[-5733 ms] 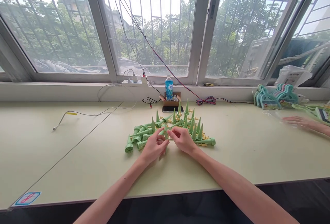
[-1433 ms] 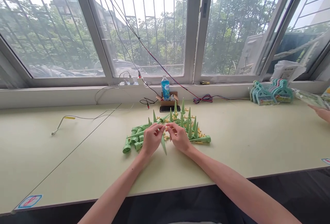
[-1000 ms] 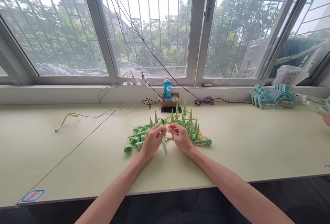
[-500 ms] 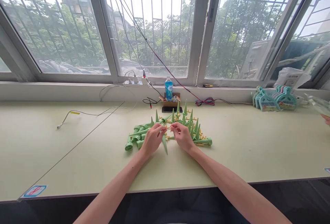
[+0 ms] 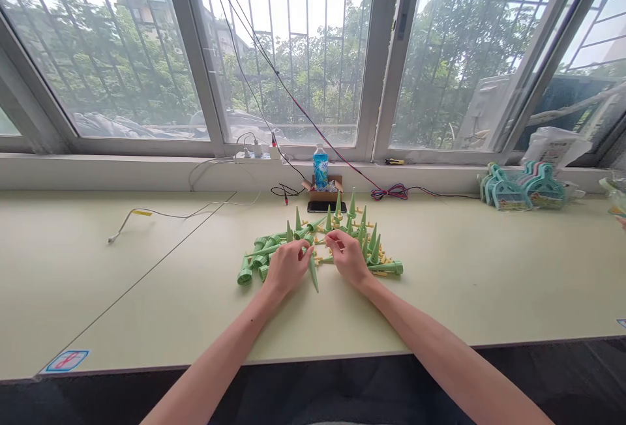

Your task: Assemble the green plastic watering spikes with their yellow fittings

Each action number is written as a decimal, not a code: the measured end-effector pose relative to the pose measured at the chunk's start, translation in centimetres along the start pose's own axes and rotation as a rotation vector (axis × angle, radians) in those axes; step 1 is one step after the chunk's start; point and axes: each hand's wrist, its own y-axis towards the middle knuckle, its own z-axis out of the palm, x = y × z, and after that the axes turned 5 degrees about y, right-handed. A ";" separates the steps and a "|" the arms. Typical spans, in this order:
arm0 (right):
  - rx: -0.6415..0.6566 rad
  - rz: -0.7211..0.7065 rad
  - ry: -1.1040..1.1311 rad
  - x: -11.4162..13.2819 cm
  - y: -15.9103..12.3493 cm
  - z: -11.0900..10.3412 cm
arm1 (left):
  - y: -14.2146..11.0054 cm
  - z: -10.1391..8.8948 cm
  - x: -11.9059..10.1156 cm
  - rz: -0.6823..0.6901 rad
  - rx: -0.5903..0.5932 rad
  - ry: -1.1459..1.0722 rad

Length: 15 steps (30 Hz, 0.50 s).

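Observation:
My left hand (image 5: 289,264) is closed on a green plastic spike (image 5: 313,275), whose pointed end slants down toward the table. The spike's wider end is partly hidden by my fingers. To the right, the fingertips of my right hand (image 5: 346,257) are pinched at a small yellow plastic piece (image 5: 320,240); their grip on it is only partly visible. Around both hands lies a pile of green spikes: several with capped ends (image 5: 259,252) lie on the left, and several cones (image 5: 374,249) stand upright on the right among small yellow pieces (image 5: 386,259).
Behind the pile are a phone (image 5: 325,206) and a small cardboard box (image 5: 327,194) with a blue bottle (image 5: 320,169). Coiled cable (image 5: 391,191) and turquoise hanger-shaped items (image 5: 523,187) are farther right. A white cable (image 5: 161,214) lies left. Another person's hand (image 5: 622,221) shows at the right edge.
My hands have drawn slightly apart over the last second, while the spike stays at my left hand. The other person's hand and clear bag have moved toward the right edge.

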 end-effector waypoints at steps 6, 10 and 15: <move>-0.002 -0.003 -0.008 -0.1 0.0 0.0 | -0.1 0.0 0.0 -0.035 0.063 0.021; 0.001 -0.001 -0.010 -0.1 0.0 0.0 | 0.0 0.1 0.2 -0.044 0.070 0.028; 0.004 -0.004 0.004 -0.2 0.0 0.0 | 0.0 0.1 0.2 -0.030 0.100 0.018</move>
